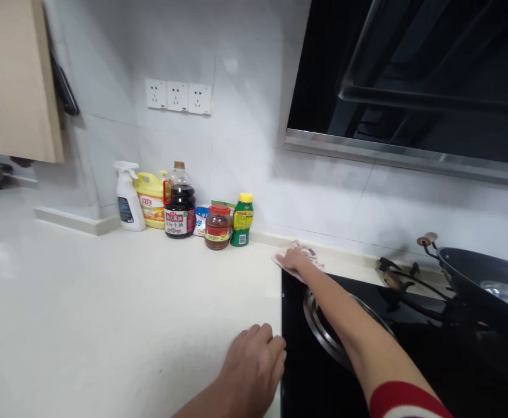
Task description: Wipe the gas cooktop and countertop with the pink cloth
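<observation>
My right hand (294,257) reaches across the stove and presses a pale patterned cloth (311,255) onto the far left corner of the black glass cooktop (295,325), by the wall ledge. Part of the cloth is hidden under the palm. Close to me, my left hand (255,359) rests on the white countertop (162,313) right at the cooktop's left edge. Its fingers are curled together, and no object shows in them. Beneath my right forearm lies a round metal burner ring (323,334), partly covered by the arm.
Along the wall stand a white spray bottle (128,200), a yellow detergent jug (151,200), a soy sauce bottle (180,203), a red-lidded jar (218,227) and a green bottle (242,220). A black wok (467,276) sits at right, under the range hood (410,87).
</observation>
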`<state>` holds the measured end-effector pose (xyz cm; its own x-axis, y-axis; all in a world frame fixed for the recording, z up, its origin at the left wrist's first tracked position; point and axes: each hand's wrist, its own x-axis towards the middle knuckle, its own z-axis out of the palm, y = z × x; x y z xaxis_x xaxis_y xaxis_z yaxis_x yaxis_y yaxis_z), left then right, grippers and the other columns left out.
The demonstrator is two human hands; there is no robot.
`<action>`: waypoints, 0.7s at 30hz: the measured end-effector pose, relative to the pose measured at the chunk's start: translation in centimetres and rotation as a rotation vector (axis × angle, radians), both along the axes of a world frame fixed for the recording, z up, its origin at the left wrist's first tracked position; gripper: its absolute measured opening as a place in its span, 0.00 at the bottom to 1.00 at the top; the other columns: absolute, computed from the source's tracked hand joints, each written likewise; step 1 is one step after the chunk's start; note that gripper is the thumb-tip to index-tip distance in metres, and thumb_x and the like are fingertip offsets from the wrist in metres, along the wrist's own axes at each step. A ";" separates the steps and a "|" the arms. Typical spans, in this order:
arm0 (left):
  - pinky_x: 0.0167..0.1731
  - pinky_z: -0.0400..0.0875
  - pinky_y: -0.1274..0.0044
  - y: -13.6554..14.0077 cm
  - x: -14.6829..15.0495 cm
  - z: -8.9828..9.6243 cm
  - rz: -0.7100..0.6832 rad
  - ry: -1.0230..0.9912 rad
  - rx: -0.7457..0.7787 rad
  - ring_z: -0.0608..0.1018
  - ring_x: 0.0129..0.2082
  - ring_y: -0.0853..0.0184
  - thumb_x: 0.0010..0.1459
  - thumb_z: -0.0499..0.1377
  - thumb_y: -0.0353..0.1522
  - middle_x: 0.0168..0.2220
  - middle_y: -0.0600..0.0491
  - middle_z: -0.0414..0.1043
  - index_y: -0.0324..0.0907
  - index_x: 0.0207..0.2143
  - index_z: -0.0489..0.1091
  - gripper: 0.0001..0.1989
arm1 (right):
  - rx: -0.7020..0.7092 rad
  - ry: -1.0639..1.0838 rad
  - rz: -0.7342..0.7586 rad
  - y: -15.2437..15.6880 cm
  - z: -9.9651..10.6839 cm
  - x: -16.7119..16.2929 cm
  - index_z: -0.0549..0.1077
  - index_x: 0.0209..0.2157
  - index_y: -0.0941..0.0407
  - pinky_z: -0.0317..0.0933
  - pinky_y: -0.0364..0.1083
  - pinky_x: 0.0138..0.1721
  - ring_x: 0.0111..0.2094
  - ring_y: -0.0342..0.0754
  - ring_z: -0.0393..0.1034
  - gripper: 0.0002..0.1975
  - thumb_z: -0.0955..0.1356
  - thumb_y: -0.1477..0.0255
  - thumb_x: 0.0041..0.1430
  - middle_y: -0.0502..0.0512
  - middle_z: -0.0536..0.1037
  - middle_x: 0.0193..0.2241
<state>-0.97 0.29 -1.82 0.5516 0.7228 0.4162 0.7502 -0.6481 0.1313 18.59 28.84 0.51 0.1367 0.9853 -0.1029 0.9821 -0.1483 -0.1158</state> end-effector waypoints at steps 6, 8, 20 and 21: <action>0.32 0.68 0.71 0.2 -0.6 0.9 0.067 -0.136 0.101 0.74 0.31 0.63 0.66 0.48 0.24 0.32 0.52 0.73 0.44 0.38 0.73 0.15 | 0.074 0.053 0.284 -1.5 -0.5 -6.9 0.46 0.72 0.53 0.27 0.77 0.62 0.71 0.74 0.24 0.50 0.54 0.35 0.58 0.63 0.34 0.74; 0.32 0.68 0.71 0.3 -0.7 1.0 0.059 -0.169 0.142 0.74 0.31 0.63 0.65 0.48 0.24 0.32 0.52 0.73 0.44 0.39 0.73 0.15 | 0.093 0.090 0.388 -2.2 -0.5 -8.6 0.47 0.72 0.51 0.26 0.76 0.63 0.71 0.74 0.24 0.51 0.56 0.35 0.56 0.61 0.36 0.74; 0.35 0.69 0.72 -0.7 -0.1 0.6 -0.041 -0.061 -0.047 0.75 0.32 0.64 0.66 0.51 0.28 0.33 0.54 0.74 0.45 0.33 0.73 0.12 | 0.228 0.432 0.741 -10.5 -0.8 -11.3 0.69 0.59 0.53 0.50 0.56 0.64 0.61 0.58 0.61 0.26 0.67 0.61 0.60 0.58 0.70 0.60; 0.37 0.69 0.72 -0.7 0.0 0.3 -0.065 -0.067 -0.045 0.75 0.33 0.64 0.66 0.52 0.29 0.33 0.54 0.74 0.45 0.34 0.73 0.11 | 0.233 0.472 0.738 -11.4 -0.8 -11.3 0.69 0.58 0.53 0.53 0.56 0.62 0.59 0.58 0.64 0.26 0.66 0.60 0.60 0.58 0.72 0.58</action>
